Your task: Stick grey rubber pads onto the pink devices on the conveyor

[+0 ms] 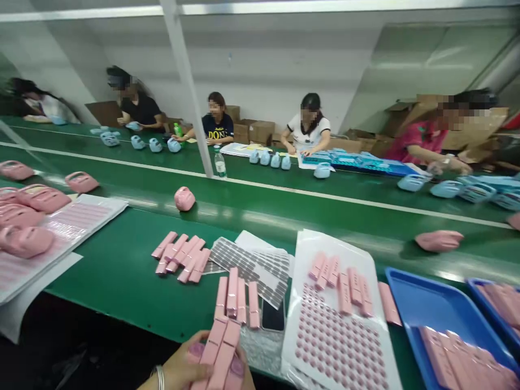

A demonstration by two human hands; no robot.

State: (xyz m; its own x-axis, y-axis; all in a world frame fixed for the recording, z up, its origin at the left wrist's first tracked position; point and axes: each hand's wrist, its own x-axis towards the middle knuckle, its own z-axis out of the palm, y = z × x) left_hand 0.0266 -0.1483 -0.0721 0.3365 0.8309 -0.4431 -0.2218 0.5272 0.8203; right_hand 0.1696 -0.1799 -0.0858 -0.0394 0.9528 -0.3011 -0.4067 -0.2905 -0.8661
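Observation:
At the bottom centre, my left hand point(182, 364), with a silver bangle at its wrist, is closed round several long pink plastic pieces point(219, 349). My right hand point(247, 371) is at the right side of the same pieces, mostly hidden behind them, its fingers curled against them. Rounder purplish-pink parts show at both sides of the bundle, too unclear to name. Just beyond it, several similar pink pieces point(232, 292) lie beside a phone point(273, 316) and clear plastic wrap point(264, 346). A looser group of pink pieces point(182, 255) lies farther left.
Grey sticker sheets point(254, 266) overlap at mid-table. A white sheet point(325, 244) carries pink dots and pieces. Blue trays point(422, 292) stand right. Pink handled housings point(26, 241) sit left; others lie on the green belt point(260, 195). Several co-workers sit opposite, with blue housings point(323, 170).

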